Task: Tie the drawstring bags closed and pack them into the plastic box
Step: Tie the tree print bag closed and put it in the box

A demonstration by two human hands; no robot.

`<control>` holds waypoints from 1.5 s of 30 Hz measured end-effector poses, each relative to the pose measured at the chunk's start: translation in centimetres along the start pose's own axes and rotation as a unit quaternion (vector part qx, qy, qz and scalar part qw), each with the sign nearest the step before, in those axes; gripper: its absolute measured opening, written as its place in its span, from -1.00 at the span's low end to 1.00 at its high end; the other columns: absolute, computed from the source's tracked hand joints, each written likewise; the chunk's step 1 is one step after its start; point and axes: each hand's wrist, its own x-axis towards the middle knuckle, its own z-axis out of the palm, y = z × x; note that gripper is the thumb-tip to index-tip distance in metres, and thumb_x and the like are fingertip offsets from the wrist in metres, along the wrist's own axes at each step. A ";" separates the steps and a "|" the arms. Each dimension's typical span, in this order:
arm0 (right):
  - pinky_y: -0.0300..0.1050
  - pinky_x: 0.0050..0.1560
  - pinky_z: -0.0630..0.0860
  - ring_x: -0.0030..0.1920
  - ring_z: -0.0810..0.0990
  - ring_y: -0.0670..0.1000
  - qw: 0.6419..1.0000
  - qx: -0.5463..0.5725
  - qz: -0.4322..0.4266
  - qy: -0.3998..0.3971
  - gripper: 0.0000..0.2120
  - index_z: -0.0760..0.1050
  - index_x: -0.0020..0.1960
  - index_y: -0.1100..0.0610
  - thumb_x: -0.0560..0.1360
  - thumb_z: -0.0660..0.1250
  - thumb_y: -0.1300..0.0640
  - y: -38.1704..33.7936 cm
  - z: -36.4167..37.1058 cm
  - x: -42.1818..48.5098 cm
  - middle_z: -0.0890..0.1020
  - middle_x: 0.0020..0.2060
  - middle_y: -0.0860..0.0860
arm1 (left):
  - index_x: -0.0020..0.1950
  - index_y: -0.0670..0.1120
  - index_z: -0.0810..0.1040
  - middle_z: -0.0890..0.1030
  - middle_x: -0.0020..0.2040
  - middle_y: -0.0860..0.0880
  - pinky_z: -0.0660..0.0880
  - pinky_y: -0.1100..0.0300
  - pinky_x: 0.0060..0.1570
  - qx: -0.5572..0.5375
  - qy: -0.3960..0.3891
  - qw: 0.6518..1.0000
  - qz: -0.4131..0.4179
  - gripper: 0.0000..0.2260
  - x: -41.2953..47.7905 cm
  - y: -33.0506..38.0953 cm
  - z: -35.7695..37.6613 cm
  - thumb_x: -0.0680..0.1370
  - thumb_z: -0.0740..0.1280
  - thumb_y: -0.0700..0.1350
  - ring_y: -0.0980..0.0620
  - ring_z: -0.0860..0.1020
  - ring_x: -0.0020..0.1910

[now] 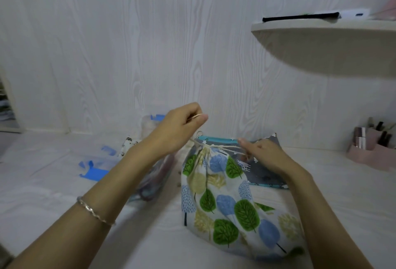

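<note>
Apart, left hand [177,128] and right hand [264,155] pinch cinched bag's [225,204] drawstring [227,148].

Leaf-print drawstring bag [227,200] (neck cinched), clear plastic box [150,172] left.

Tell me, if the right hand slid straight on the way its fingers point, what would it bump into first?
Probably the gathered neck of the leaf-print drawstring bag: the right hand points left along the cord it pinches, straight at that neck. Depth is hard to judge from one view.
</note>
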 end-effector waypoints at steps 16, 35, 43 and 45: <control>-0.20 -0.36 0.26 -0.40 0.30 -0.08 0.966 0.193 -0.165 -0.044 -0.62 0.35 -0.31 0.08 0.49 0.25 -0.19 -4.4 0.7 -1.3 0.32 -0.42 -0.03 | 0.47 -0.14 0.28 0.49 0.35 0.00 0.57 0.09 0.13 -0.294 -0.021 0.951 -0.093 -0.39 0.8 2.3 -1.4 0.48 0.30 -0.49 0.05 0.59 0.17; -0.13 -0.12 0.64 -0.25 0.66 0.01 0.708 0.705 -0.030 -0.017 -0.84 0.50 -0.09 0.23 0.59 0.19 0.19 -6.7 0.8 -1.6 0.66 -0.28 0.10 | 0.40 -0.13 0.40 0.68 0.05 -0.14 0.62 0.16 -0.08 -0.445 0.001 0.848 -0.288 -0.57 -0.8 0.6 4.1 0.54 0.37 -0.18 0.00 0.67 -0.04; -0.21 -0.24 0.51 -0.38 0.53 -0.05 0.814 0.580 -0.008 0.032 -0.81 0.57 -0.09 0.25 0.57 0.30 0.13 -6.6 0.5 -1.7 0.55 -0.40 0.04 | 0.25 -0.04 0.49 0.70 -0.23 -0.11 0.60 0.20 -0.01 -0.310 0.110 0.938 -0.107 -0.59 -1.7 1.7 4.6 0.44 0.48 -0.24 0.00 0.69 -0.10; -0.24 -0.22 0.50 -0.34 0.52 -0.05 0.874 0.485 -0.036 -0.001 -0.81 0.61 -0.12 0.23 0.58 0.28 0.19 -6.7 0.2 -1.9 0.56 -0.37 0.05 | 0.19 -0.05 0.51 0.69 -0.24 -0.11 0.60 0.17 -0.02 -0.291 0.117 0.946 -0.079 -0.59 -1.4 1.5 4.5 0.40 0.50 -0.27 0.02 0.68 -0.14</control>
